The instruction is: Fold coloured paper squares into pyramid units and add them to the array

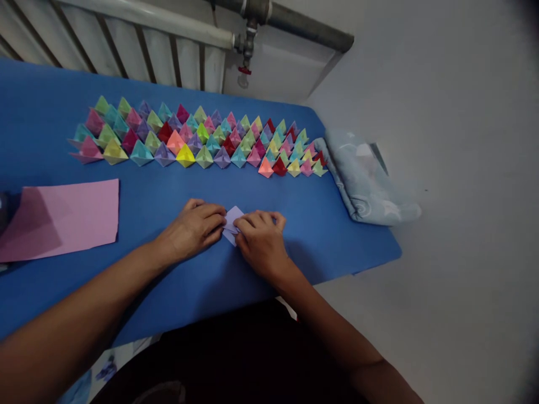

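Paper [234,215], lilac, part-folded

Lies on blue table [155,193], my side of the colourful folded pieces [204,157]. Right hand [263,238] pinches its right side; left hand [197,227] meets its left corner, pinching or merely pressing, I can't tell. My judgement: align edges before creasing, steady left, press evenly right.
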`<control>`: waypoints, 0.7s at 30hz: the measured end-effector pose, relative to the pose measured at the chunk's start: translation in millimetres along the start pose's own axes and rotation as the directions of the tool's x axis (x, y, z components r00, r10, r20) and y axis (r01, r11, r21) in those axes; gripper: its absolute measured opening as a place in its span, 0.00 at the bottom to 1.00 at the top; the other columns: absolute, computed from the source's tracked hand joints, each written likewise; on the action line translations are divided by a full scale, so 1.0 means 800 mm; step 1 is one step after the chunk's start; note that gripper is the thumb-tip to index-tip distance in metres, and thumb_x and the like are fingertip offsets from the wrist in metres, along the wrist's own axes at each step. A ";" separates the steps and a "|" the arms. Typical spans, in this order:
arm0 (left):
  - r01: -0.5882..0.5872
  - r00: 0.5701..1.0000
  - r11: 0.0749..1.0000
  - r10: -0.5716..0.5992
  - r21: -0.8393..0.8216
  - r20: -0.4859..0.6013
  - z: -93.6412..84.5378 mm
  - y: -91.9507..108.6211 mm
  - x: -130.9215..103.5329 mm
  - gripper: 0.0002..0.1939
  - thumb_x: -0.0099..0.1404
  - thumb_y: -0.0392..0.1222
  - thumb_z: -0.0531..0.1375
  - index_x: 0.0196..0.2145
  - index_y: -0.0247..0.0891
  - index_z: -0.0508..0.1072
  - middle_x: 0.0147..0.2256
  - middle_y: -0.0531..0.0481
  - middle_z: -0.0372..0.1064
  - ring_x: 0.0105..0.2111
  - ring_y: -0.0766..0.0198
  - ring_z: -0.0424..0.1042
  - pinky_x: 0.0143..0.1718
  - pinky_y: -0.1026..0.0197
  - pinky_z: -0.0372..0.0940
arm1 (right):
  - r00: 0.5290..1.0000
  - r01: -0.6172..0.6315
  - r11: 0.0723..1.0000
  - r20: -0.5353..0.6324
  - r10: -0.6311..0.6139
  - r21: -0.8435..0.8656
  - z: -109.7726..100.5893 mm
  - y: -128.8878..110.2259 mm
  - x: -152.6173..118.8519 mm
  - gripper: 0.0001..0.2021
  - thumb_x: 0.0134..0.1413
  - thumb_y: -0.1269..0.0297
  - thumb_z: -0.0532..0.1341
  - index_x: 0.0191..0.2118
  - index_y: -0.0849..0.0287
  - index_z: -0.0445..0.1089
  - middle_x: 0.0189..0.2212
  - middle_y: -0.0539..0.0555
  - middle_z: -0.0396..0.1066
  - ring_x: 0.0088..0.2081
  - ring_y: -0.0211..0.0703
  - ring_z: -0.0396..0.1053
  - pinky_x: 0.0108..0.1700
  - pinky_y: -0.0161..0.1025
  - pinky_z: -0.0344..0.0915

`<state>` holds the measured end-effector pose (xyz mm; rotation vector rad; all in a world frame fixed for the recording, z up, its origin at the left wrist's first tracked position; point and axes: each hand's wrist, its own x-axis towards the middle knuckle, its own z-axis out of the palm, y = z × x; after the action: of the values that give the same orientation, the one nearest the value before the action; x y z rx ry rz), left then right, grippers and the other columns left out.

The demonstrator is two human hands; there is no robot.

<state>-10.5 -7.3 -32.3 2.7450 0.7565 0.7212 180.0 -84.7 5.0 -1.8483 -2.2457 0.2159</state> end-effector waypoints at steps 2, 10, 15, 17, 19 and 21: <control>-0.014 1.000 1.000 0.014 0.008 -0.002 0.000 0.000 0.001 0.11 0.71 0.39 0.54 0.40 0.40 0.77 0.46 0.45 0.77 0.44 0.57 0.75 0.50 0.50 0.60 | 1.000 -0.007 1.000 -0.019 0.007 -0.006 0.002 0.001 0.002 0.09 0.64 0.66 0.57 0.41 0.53 0.76 0.46 0.55 0.77 0.50 0.52 0.65 0.57 0.57 0.46; -0.024 0.999 1.000 0.024 0.017 -0.021 0.000 0.001 0.002 0.12 0.72 0.38 0.53 0.38 0.39 0.77 0.44 0.46 0.78 0.42 0.58 0.75 0.49 0.51 0.61 | 0.998 -0.004 0.996 -0.067 0.009 0.084 0.013 0.014 0.008 0.09 0.65 0.65 0.59 0.40 0.50 0.77 0.45 0.53 0.77 0.51 0.49 0.66 0.56 0.52 0.48; 0.072 0.997 0.997 -0.072 0.004 -0.028 0.000 0.003 0.000 0.13 0.73 0.41 0.53 0.36 0.39 0.77 0.44 0.45 0.77 0.41 0.58 0.74 0.46 0.51 0.61 | 0.996 -0.025 0.983 -0.083 0.041 0.183 0.019 0.020 0.011 0.08 0.65 0.63 0.60 0.40 0.51 0.77 0.44 0.52 0.76 0.50 0.47 0.68 0.54 0.50 0.49; 0.117 0.992 0.993 -0.117 -0.009 -0.036 0.001 0.003 0.000 0.12 0.72 0.42 0.54 0.36 0.39 0.77 0.43 0.46 0.77 0.42 0.57 0.73 0.45 0.51 0.61 | 0.995 -0.049 0.976 -0.080 0.067 0.211 0.021 0.020 0.013 0.07 0.65 0.63 0.60 0.39 0.52 0.77 0.44 0.52 0.76 0.49 0.46 0.68 0.53 0.49 0.49; 0.161 0.986 0.987 -0.162 -0.028 -0.034 0.003 0.004 0.000 0.12 0.72 0.44 0.55 0.35 0.39 0.76 0.43 0.45 0.77 0.43 0.55 0.73 0.46 0.51 0.61 | 0.992 -0.074 0.971 -0.081 0.094 0.226 0.023 0.019 0.015 0.08 0.65 0.62 0.60 0.37 0.54 0.76 0.43 0.52 0.76 0.48 0.46 0.68 0.53 0.48 0.49; 0.209 0.977 0.977 -0.210 -0.043 -0.026 0.004 0.004 0.001 0.13 0.72 0.45 0.55 0.35 0.39 0.76 0.43 0.45 0.77 0.44 0.55 0.72 0.47 0.50 0.60 | 0.989 -0.098 0.967 -0.084 0.121 0.235 0.025 0.018 0.017 0.08 0.64 0.62 0.60 0.36 0.54 0.76 0.41 0.52 0.76 0.48 0.46 0.68 0.53 0.48 0.49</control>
<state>-6.7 -9.9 -33.5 2.5729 1.0077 0.7260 186.0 -68.0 -17.0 -1.8187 -1.9635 0.3799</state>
